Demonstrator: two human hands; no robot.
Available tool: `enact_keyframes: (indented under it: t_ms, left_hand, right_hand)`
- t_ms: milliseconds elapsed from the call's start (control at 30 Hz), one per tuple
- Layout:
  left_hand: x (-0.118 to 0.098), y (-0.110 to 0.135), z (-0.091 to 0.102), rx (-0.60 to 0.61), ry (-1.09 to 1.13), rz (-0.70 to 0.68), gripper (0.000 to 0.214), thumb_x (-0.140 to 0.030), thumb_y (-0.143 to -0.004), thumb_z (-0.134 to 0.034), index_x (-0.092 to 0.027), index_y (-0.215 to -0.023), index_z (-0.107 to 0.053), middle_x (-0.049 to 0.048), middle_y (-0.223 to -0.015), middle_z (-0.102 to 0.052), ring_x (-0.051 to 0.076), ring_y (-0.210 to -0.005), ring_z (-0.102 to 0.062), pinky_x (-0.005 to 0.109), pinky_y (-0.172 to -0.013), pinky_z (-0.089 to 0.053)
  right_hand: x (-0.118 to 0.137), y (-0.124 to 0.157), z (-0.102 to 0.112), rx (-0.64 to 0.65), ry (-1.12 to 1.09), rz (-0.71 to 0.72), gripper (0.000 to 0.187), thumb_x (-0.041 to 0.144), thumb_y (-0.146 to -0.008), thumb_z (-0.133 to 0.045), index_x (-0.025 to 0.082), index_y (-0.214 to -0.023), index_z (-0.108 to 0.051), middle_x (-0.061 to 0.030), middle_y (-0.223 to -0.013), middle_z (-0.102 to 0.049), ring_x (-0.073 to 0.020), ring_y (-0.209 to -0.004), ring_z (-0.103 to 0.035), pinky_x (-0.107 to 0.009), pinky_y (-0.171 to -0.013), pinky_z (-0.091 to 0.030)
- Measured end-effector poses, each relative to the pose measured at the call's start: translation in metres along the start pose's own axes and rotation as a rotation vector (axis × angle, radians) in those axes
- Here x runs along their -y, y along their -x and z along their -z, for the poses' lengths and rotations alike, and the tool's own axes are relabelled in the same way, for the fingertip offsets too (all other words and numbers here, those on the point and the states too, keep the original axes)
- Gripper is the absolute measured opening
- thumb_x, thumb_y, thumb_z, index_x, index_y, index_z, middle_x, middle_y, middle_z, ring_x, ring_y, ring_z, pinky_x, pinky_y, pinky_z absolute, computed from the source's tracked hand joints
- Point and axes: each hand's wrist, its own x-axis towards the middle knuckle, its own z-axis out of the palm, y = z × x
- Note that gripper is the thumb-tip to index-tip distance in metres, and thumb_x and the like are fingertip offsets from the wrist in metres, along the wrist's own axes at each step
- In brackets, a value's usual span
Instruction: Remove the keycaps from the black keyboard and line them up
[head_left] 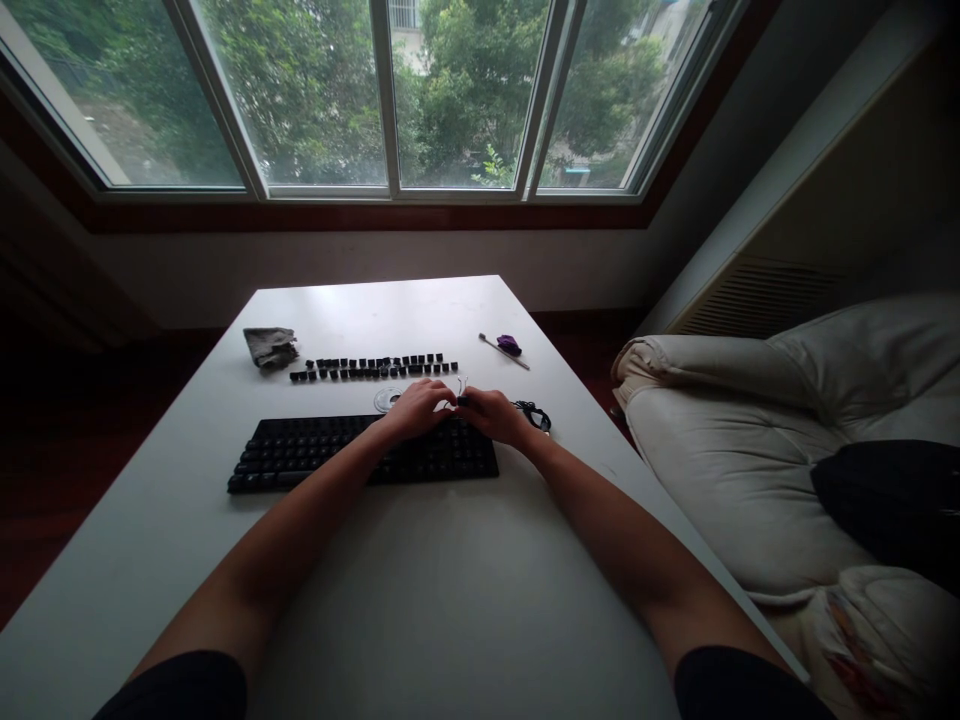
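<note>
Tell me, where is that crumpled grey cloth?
In the head view, the crumpled grey cloth lies on the far left of the white table, just left of the rows of loose keycaps and beyond the keyboard.

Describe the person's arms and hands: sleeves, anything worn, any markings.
Both forearms are bare, with no visible markings. The left sleeve and right sleeve are black and short, ending near the elbow. The left hand and right hand wear no gloves; no watch or bracelet shows, and rings are too small to tell.
</note>
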Motion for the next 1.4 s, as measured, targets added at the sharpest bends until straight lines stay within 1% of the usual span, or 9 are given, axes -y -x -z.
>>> enact_keyframes:
  t_ms: [67, 233, 467, 600, 833, 1000, 1133, 1267, 1400]
  left_hand:
    - [-0.003, 0.003, 0.006, 0.004, 0.046, 0.015, 0.017, -0.032, -0.09, -0.061, -0.022, -0.101, -0.071, 0.0053, -0.103, -0.069, 0.023, -0.097, -0.061, 0.034, -0.085, -0.047]
    - [-0.01, 0.007, 0.009, 0.119, 0.145, 0.037, 0.017, -0.031, -0.086, -0.063, -0.02, -0.097, -0.07, 0.0024, -0.086, -0.068, 0.017, -0.076, -0.061, 0.026, -0.066, -0.043]
    - [-0.009, 0.007, -0.002, 0.089, 0.162, -0.049, 0.018, -0.03, -0.086, -0.065, -0.019, -0.099, -0.068, 0.0038, -0.089, -0.069, 0.018, -0.078, -0.062, 0.026, -0.069, -0.043]
    - [-0.007, 0.006, -0.004, 0.083, 0.174, -0.065, 0.017, -0.031, -0.086, -0.066, -0.018, -0.098, -0.067, 0.0044, -0.09, -0.069, 0.018, -0.079, -0.062, 0.026, -0.069, -0.043]
    - [-0.007, 0.006, -0.009, 0.018, 0.175, -0.059, 0.015, -0.03, -0.093, -0.057, -0.019, -0.096, -0.067, 0.0047, -0.091, -0.069, 0.018, -0.081, -0.062, 0.027, -0.072, -0.045]
    - [-0.007, 0.005, -0.006, 0.026, 0.217, -0.053, 0.02, -0.027, -0.086, -0.064, -0.021, -0.105, -0.068, 0.0034, -0.093, -0.067, 0.017, -0.079, -0.061, 0.027, -0.072, -0.047]
    - [-0.005, 0.006, -0.004, 0.033, 0.248, -0.041, 0.028, -0.018, -0.082, -0.062, -0.022, -0.109, -0.068, 0.0024, -0.092, -0.066, 0.016, -0.078, -0.06, 0.027, -0.073, -0.048]
    - [0.0, 0.007, -0.003, 0.03, 0.292, -0.034, 0.029, -0.011, -0.079, -0.057, -0.02, -0.104, -0.069, 0.0028, -0.095, -0.065, 0.015, -0.081, -0.061, 0.027, -0.075, -0.049]
    - [0.004, 0.007, -0.004, 0.036, 0.31, -0.036, 0.02, -0.016, -0.08, -0.06, -0.019, -0.098, -0.069, 0.0034, -0.095, -0.064, 0.016, -0.084, -0.061, 0.027, -0.075, -0.049]
  right_hand:
    - [-0.002, 0.003, -0.005, -0.058, 0.029, -0.021, 0.023, 0.043, -0.094, -0.056, 0.02, -0.088, -0.058, 0.0036, -0.063, -0.054, -0.0119, -0.056, -0.043, -0.024, -0.058, -0.036]
    - [-0.002, 0.006, -0.02, -0.124, 0.072, -0.056, 0.021, 0.042, -0.096, -0.053, 0.023, -0.088, -0.054, -0.0012, -0.075, -0.066, -0.0167, -0.064, -0.057, -0.026, -0.063, -0.041]
    - [0.0, 0.008, -0.028, -0.161, 0.07, -0.078, 0.02, 0.042, -0.098, -0.051, 0.024, -0.091, -0.052, -0.003, -0.079, -0.068, -0.0203, -0.071, -0.064, -0.028, -0.067, -0.044]
    - [0.0, 0.008, -0.028, -0.174, 0.029, -0.082, 0.02, 0.042, -0.097, -0.051, 0.023, -0.09, -0.051, -0.0018, -0.078, -0.067, -0.019, -0.069, -0.062, -0.028, -0.066, -0.044]
    - [0.004, 0.005, -0.03, -0.239, -0.024, -0.116, 0.022, 0.043, -0.097, -0.049, 0.023, -0.089, -0.049, 0.0014, -0.071, -0.06, -0.0156, -0.062, -0.055, -0.026, -0.063, -0.04]
    - [0.005, 0.003, -0.023, -0.332, -0.042, -0.18, 0.025, 0.045, -0.096, -0.049, 0.023, -0.085, -0.047, 0.0031, -0.065, -0.055, -0.0137, -0.057, -0.048, -0.026, -0.059, -0.037]
    - [0.003, 0.003, -0.015, -0.383, -0.101, -0.208, 0.028, 0.047, -0.095, -0.05, 0.022, -0.084, -0.046, 0.0036, -0.062, -0.053, -0.0122, -0.054, -0.043, -0.025, -0.055, -0.035]
    - [0.004, 0.004, -0.016, -0.313, -0.12, -0.168, 0.027, 0.045, -0.093, -0.054, 0.021, -0.082, -0.05, 0.0046, -0.061, -0.048, -0.0113, -0.055, -0.04, -0.025, -0.055, -0.033]
    - [0.006, 0.003, -0.016, -0.165, -0.099, -0.105, 0.026, 0.044, -0.091, -0.057, 0.02, -0.081, -0.054, 0.0043, -0.062, -0.05, -0.0112, -0.057, -0.041, -0.024, -0.057, -0.035]
